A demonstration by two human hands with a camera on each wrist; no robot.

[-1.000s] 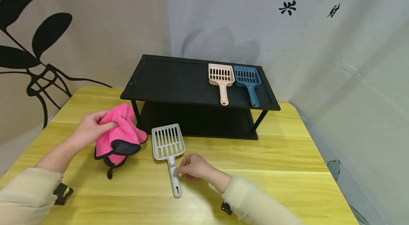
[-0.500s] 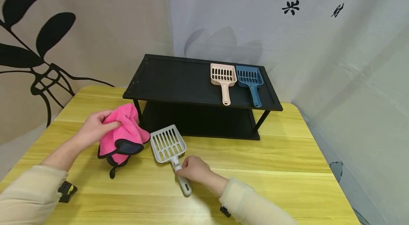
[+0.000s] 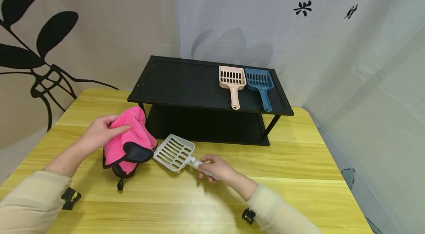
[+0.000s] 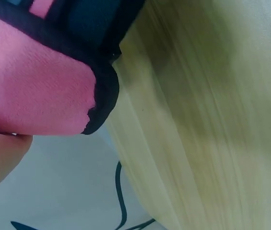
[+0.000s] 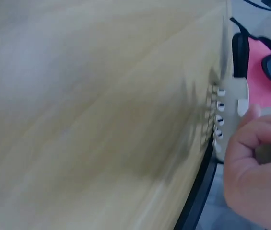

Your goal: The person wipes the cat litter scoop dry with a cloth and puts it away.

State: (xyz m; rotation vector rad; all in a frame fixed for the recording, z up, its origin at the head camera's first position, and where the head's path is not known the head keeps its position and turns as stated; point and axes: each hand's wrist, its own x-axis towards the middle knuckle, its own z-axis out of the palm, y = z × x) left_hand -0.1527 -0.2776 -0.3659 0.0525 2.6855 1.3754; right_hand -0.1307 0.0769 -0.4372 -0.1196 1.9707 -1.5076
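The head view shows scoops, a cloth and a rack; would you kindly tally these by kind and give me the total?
Scoops: 3 (grey scoop, pale pink scoop, blue scoop)
Pink cloth: 1
Black rack: 1
Total: 5

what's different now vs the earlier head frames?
The gray scoop has turned: its handle swung right, its slotted head now angles left toward the pink cloth. The right hand, at the handle before, now grips it. Unchanged: the left hand holding the pink cloth; peach scoop and blue scoop on the black rack.
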